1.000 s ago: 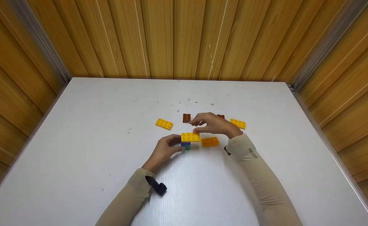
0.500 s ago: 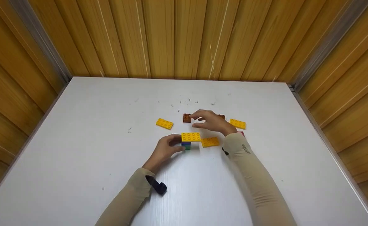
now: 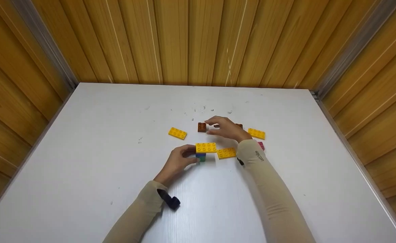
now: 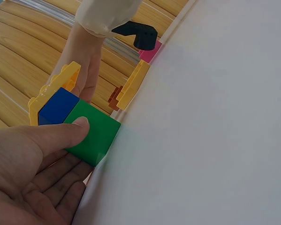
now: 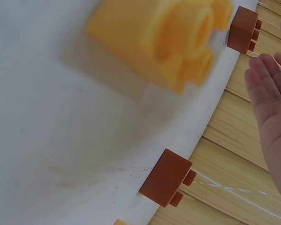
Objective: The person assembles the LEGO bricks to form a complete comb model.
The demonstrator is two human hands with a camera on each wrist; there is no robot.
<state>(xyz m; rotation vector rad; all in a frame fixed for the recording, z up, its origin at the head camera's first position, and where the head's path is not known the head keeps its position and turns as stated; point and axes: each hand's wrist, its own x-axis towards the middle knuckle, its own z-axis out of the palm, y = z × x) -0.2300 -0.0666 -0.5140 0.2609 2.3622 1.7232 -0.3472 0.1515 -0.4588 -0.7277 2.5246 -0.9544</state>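
Pinching the green brick (image 4: 102,136) with my left grip (image 3: 177,159), I have my right grip (image 3: 228,130) apart, at three o'clock of a brown brick (image 3: 202,127).

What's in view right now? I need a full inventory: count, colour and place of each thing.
Tabletop: 1, white, beneath the bricks
Wood-look walls: 3 sides, yellow-brown, behind, left and right
Corner posts: 2, grey, back corners
Bottom brick: 1, green, lowest of three stacked
Middle brick: 1, blue, on the green
Top studded brick: 1, yellow, on the blue, overhanging rightward
Loose studded bricks: 3, yellow, one left of the stack, two right
Small studded bricks: 2, brown, beyond the stack
Half-hidden brick: 1, pink, right
Wrist devices: 2, black, one per wrist
Sleeves: 2, beige, forearms
Left hand: 1, bare, holding the green brick
Right hand: 1, bare, near the left brown brick
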